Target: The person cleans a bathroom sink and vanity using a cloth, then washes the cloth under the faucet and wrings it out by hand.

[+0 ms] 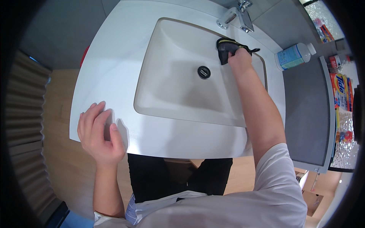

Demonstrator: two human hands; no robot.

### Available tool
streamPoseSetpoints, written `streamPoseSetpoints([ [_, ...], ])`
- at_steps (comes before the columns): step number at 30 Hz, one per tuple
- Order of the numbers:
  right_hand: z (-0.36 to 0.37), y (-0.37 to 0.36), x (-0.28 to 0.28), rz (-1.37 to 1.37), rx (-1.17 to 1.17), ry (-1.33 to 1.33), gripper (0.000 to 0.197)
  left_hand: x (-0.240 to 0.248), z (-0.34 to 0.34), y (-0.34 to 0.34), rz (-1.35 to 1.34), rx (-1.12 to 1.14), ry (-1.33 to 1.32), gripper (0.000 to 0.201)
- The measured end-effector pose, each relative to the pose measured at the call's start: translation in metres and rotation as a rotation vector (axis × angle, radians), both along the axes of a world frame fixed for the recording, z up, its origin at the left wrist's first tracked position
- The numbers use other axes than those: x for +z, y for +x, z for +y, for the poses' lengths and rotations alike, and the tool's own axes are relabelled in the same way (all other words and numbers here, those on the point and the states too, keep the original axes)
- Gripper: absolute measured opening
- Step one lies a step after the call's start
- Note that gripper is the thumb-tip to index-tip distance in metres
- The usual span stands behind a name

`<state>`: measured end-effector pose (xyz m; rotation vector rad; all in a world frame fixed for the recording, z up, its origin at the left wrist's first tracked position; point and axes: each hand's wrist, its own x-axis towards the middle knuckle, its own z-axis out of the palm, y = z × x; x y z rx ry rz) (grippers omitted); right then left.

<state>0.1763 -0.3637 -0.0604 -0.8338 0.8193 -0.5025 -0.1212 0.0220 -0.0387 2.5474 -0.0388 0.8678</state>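
My right hand (239, 60) reaches into the far right corner of the white sink (171, 81), its fingers closed on a dark grey and black cloth (227, 47) with a yellow-green stripe and a small loop. The cloth lies against the basin's right side wall. Near the counter's front left corner, my left hand (99, 131) is open, fingers slightly curled and apart, with nothing in it. It is over the white countertop (182, 138). A round black drain plug (204, 72) sits in the basin floor.
Behind the sink stands a chrome faucet (235, 19). At the back right is a white bottle (294, 56) with a blue label. Packages (342, 91) show on the right beside a grey panel (308, 114). A pleated curtain (24, 125) hangs on the left.
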Motion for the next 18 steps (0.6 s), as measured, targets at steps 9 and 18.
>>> streamPoseSetpoints([
  [9, 0.065, 0.011, -0.007, -0.038, 0.087, 0.068, 0.024, -0.002, -0.003, 0.003, -0.026, 0.006, 0.004, 0.028],
  [18, 0.242, 0.012, 0.01, 0.052, 0.085, 0.035, 0.048, 0.002, -0.002, 0.0, -0.002, 0.006, -0.005, 0.027],
])
